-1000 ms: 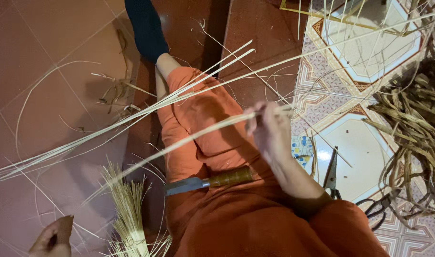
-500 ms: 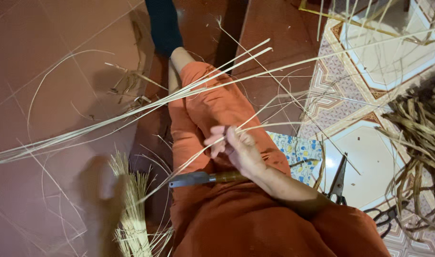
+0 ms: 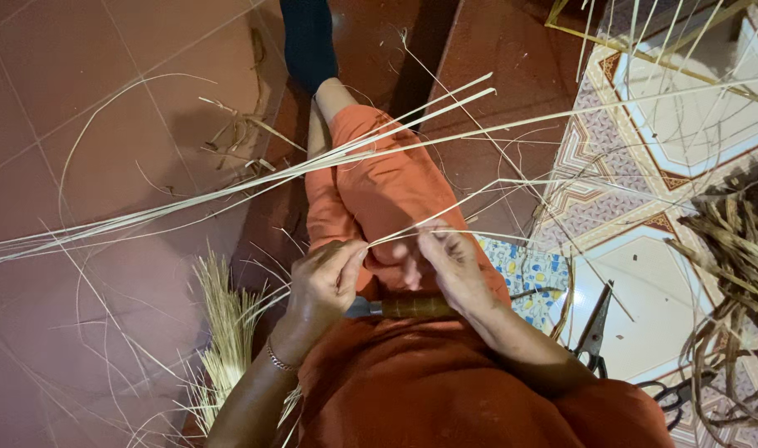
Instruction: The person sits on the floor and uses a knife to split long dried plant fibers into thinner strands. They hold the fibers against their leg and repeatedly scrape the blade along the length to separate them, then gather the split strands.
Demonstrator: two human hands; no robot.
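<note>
Since half a second ago your left hand (image 3: 325,282) has come into view and joined the right over your lap. Both hands now meet above the orange trouser leg (image 3: 379,195). Your left hand's fingers are closed in a narrow pinch on the end of a thin pale strip (image 3: 433,217); your right hand (image 3: 449,261) pinches the same strip just beside it. That strip runs up and to the right from your fingers. A knife with a wooden handle (image 3: 408,308) lies across your lap under both hands. Long pale strips (image 3: 230,192) cross your knee toward the left. Scissors (image 3: 595,332) lie on the patterned tile to your right, and a straw bundle (image 3: 221,332) to your left.
</note>
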